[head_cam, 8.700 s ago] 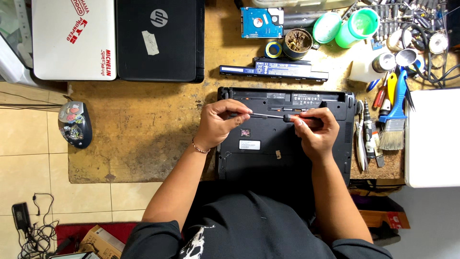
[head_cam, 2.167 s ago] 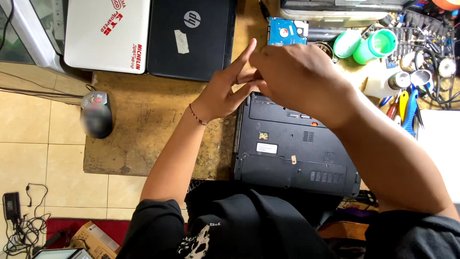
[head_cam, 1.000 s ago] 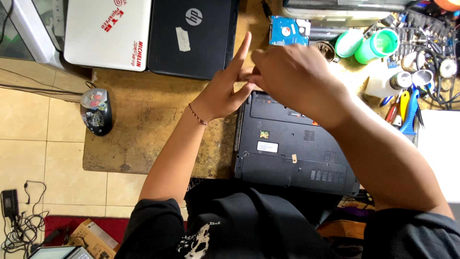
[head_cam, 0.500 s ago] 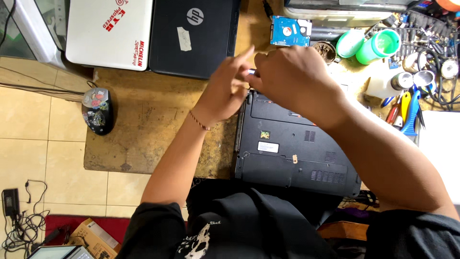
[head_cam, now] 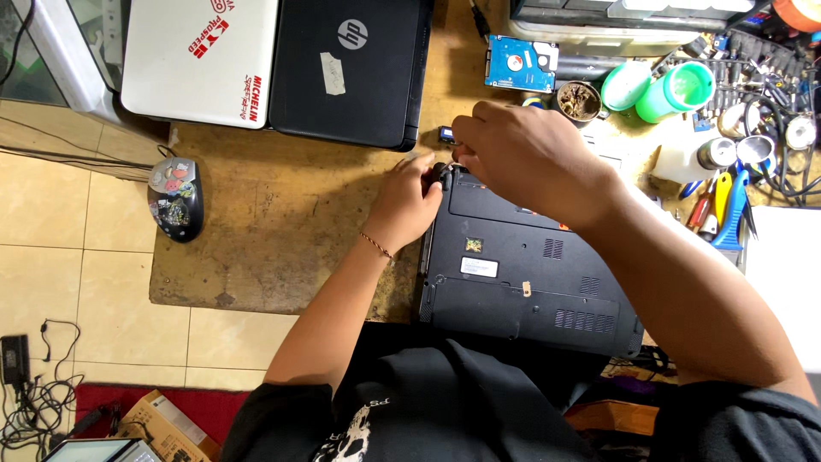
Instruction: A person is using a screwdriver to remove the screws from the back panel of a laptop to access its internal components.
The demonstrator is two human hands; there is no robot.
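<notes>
Workbench (head_cam: pixel 282 231) of worn wood, cut off at top and right by the frame edge. Upside-down black laptop (head_cam: pixel 522 274) lying on it, near edge toward the person, far left corner hidden under both hands, right side partly covered by the right forearm. Closed black laptop (head_cam: pixel 351 68) and white laptop (head_cam: pixel 201 60) side by side at the far left, both cropped at the top. Mouse (head_cam: pixel 175 198) with stickers at the bench's left edge, well apart from the work. Bare hard drive (head_cam: pixel 522 64) beyond the hands; green cups (head_cam: pixel 676 90) and a tangle of tools at the far right, hard to make out singly. Right hand (head_cam: pixel 526 158) curled, fingers pinched narrow over the upturned laptop's far left corner; whatever sits between the fingertips too small to tell. Left hand (head_cam: pixel 415 201) half closed, fingertips pressed on a small dark part at that same corner, nothing clearly held. Tiny dark piece (head_cam: pixel 445 133) just beyond the fingertips, unidentifiable.
</notes>
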